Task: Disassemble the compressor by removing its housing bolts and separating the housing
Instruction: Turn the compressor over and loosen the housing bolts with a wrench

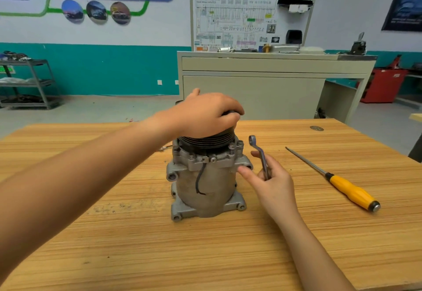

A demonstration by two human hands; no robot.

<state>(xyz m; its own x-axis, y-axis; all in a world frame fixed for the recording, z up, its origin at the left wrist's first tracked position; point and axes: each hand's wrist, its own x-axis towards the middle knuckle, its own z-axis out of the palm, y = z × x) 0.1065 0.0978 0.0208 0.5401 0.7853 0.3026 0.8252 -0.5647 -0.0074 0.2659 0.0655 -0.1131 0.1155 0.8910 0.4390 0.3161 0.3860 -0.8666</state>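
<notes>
Two housing bolts (236,145), probably, are found at 10 o'clock from the right hand (271,181), beside the wrench (259,153) gripped upright in it; the compressor (205,183), stood mid-table (91,245), is gripped at its pulley (205,142) by the left hand (205,114).

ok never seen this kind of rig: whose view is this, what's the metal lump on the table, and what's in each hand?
There is no robot here, just a person working with two bare hands. The single picture comes from a camera worn on the person's head, looking forward and down. The grey metal lump is the compressor, standing upright on a wooden table, with a black grooved pulley on top. The left hand is curled over the pulley, probably to steady it. The right hand holds a ring wrench just beside the compressor, near the bolts at its upper rim. A yellow-handled screwdriver lies untouched on the table to the right.
</notes>
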